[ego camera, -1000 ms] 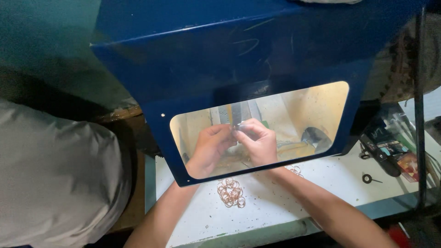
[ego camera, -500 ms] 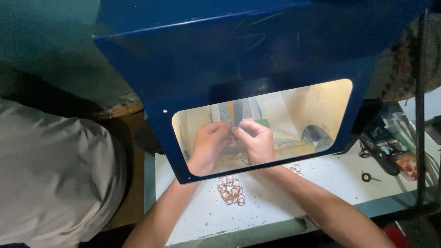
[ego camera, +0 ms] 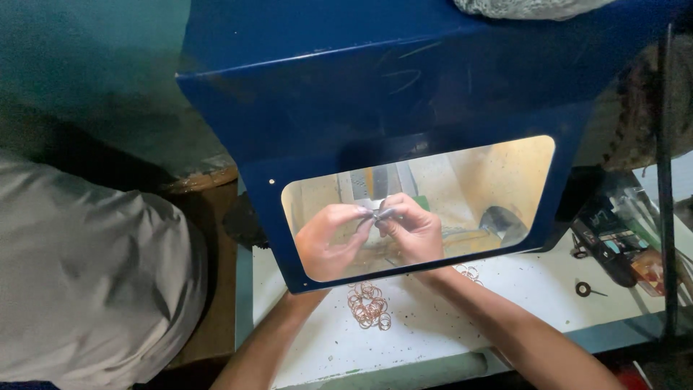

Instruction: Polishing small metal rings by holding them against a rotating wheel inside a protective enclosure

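A small grey metal piece (ego camera: 382, 213) sits pinched between the fingertips of both hands, behind the clear window (ego camera: 505, 180) of a blue hood (ego camera: 346, 101) standing on the white bench (ego camera: 447, 325). The left hand (ego camera: 328, 242) curls its fingers closed onto the piece from one side; the right hand (ego camera: 415, 231) grips it from the other, knuckles bent. A heap of copper rings (ego camera: 368, 305) lies loose on the bench just under the hood's front edge, between the forearms. Near the bench's right edge rest dark tools (ego camera: 603, 249) and a reddish packet (ego camera: 650, 269). A grey-clad person (ego camera: 86, 274) sits past the left edge.
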